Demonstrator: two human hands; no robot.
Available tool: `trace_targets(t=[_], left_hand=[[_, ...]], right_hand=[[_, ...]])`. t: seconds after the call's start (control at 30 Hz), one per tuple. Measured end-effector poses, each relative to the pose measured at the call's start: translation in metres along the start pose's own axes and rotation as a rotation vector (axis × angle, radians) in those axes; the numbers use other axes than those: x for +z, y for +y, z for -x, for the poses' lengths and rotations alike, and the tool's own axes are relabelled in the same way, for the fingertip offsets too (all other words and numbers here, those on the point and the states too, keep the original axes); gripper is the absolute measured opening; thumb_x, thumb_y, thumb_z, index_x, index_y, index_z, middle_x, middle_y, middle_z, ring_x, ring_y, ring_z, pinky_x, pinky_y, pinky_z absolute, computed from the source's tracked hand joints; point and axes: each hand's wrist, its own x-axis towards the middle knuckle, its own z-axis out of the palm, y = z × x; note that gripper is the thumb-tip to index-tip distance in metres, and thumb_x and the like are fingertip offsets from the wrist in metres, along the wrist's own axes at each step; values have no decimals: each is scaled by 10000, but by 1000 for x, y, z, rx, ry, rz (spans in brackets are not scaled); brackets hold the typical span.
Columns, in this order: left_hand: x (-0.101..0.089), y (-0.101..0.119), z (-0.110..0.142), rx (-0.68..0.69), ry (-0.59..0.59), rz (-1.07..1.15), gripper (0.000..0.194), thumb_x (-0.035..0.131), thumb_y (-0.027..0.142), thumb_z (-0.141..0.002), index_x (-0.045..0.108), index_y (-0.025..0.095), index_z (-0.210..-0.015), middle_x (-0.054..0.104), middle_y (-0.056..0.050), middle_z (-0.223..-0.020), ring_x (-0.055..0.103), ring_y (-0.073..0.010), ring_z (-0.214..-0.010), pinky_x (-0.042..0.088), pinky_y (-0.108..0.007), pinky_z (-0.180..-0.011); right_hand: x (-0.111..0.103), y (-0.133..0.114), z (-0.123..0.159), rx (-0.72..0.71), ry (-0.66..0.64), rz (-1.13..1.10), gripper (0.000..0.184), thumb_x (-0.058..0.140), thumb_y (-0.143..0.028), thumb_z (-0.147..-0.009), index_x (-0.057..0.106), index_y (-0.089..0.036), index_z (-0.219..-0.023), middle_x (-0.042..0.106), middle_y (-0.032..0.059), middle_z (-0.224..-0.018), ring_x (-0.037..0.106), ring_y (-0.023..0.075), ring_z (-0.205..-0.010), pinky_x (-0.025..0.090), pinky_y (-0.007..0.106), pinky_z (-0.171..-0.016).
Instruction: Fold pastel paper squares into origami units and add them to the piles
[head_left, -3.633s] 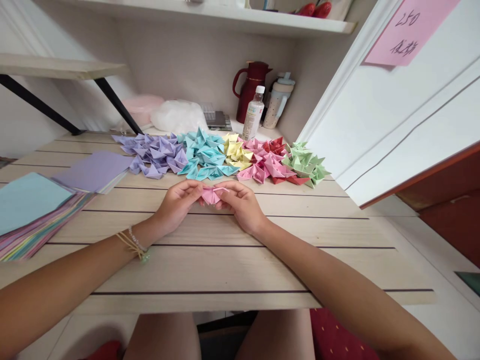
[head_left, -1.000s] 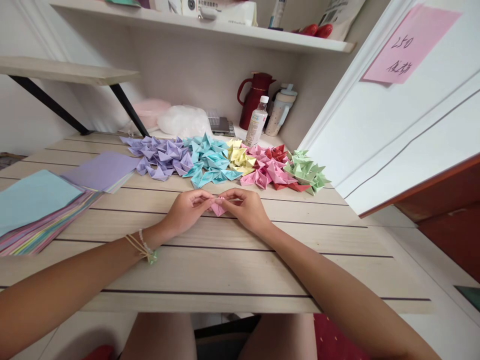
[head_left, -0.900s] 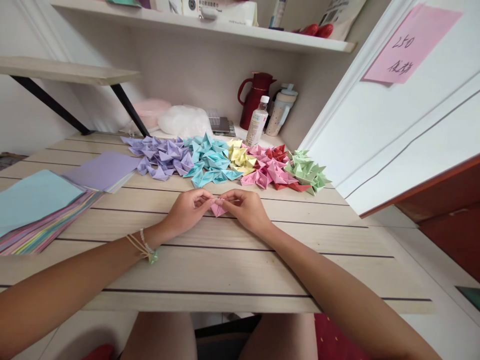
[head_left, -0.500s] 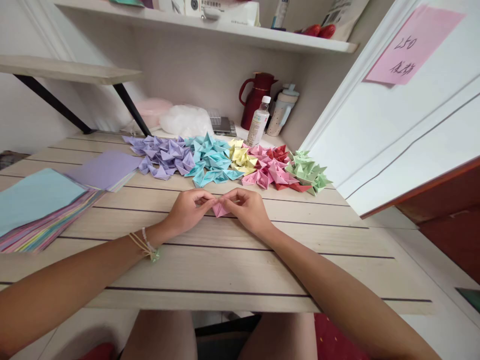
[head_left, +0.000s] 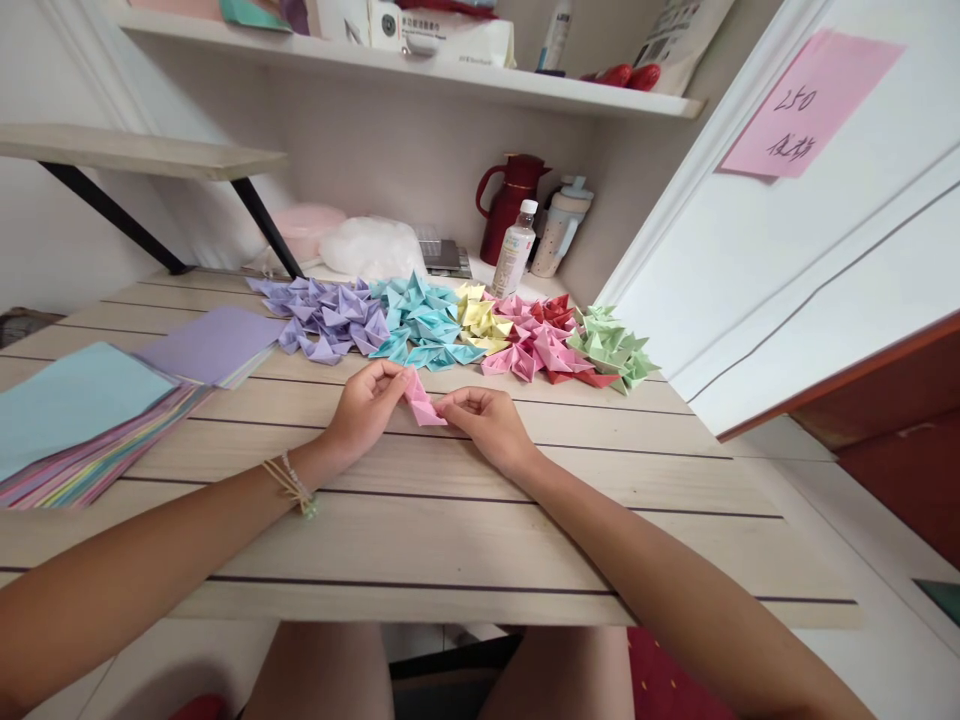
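A small folded pink paper piece (head_left: 420,400) is held over the wooden table (head_left: 450,520) between both hands. My left hand (head_left: 365,405) pinches its upper left end, fingers curled. My right hand (head_left: 480,420) pinches its lower right tip. Just behind the hands lies a row of folded paper shapes: purple (head_left: 324,318), teal (head_left: 420,325), yellow (head_left: 477,315), pink (head_left: 529,345), red (head_left: 559,310) and green (head_left: 611,345).
Stacks of coloured paper sheets (head_left: 71,420) and purple sheets (head_left: 214,345) lie at the left. At the back stand a dark red jug (head_left: 510,200), a plastic bottle (head_left: 514,250) and a pale cup (head_left: 559,225). A white cabinet wall (head_left: 787,260) borders the right.
The pink piece has been turned up and now stands tilted between the hands, which have drawn slightly apart. The view has shifted a little.
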Motion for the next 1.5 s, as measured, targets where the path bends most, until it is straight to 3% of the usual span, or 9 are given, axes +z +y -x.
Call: trace_targets(t=[0.2, 0.5, 0.77, 1.03, 1.17, 1.27, 1.4, 1.5], left_hand=[[3, 1, 4, 1, -75, -15, 257, 641, 418, -790, 601, 165, -760, 660, -23, -737, 611, -152, -711, 475, -262, -685], [2, -1, 3, 19, -18, -32, 259, 601, 423, -824, 570, 173, -764, 658, -18, -739, 611, -145, -700, 471, -259, -672], [2, -1, 3, 36, -24, -65, 236, 605, 401, -819, 572, 178, -751, 638, -7, -692, 606, -143, -665, 465, -262, -644], [5, 2, 7, 8, -121, -125, 228, 611, 405, -810, 598, 180, -777, 633, -9, -698, 604, -153, -665, 462, -254, -597], [6, 4, 9, 20, -119, -114, 216, 611, 393, -810, 603, 182, -768, 633, -13, -712, 605, -155, -681, 469, -256, -613], [7, 8, 11, 9, -150, -81, 207, 619, 383, -805, 600, 181, -767, 636, -23, -729, 605, -160, -700, 474, -258, -623], [8, 9, 11, -24, -191, -17, 204, 612, 382, -813, 594, 181, -788, 624, -12, -699, 600, -150, -676, 477, -259, -632], [7, 6, 9, -41, -180, 9, 203, 617, 382, -810, 590, 181, -808, 618, 1, -687, 591, -138, -651, 467, -253, -622]], right_hand=[[2, 1, -1, -47, 55, 0, 298, 722, -434, -679, 690, -157, -787, 703, 42, -762, 619, 146, -680, 461, 259, -631], [2, -5, 0, -46, 63, -60, 322, 749, -405, -673, 676, -180, -891, 704, 47, -836, 646, 167, -773, 508, 299, -725], [2, -4, 0, -117, -26, -44, 419, 785, -353, -636, 628, -200, -994, 683, 4, -757, 627, 134, -661, 496, 283, -669], [6, -1, 3, -248, 38, 67, 377, 774, -347, -644, 623, -195, -954, 651, 12, -767, 608, 129, -665, 516, 276, -648], [5, -1, 2, -211, 62, 139, 419, 777, -347, -628, 617, -195, -984, 638, 15, -823, 586, 112, -627, 504, 255, -597], [4, 0, 3, -177, 38, 203, 414, 751, -361, -652, 610, -195, -1004, 637, -2, -755, 571, 111, -595, 484, 247, -568], [5, 0, 4, -212, 20, 255, 354, 712, -350, -695, 608, -203, -999, 634, -12, -708, 561, 115, -589, 476, 249, -582], [6, -2, 4, -251, 77, 262, 329, 713, -339, -699, 612, -200, -980, 626, -1, -739, 554, 119, -604, 470, 251, -582]])
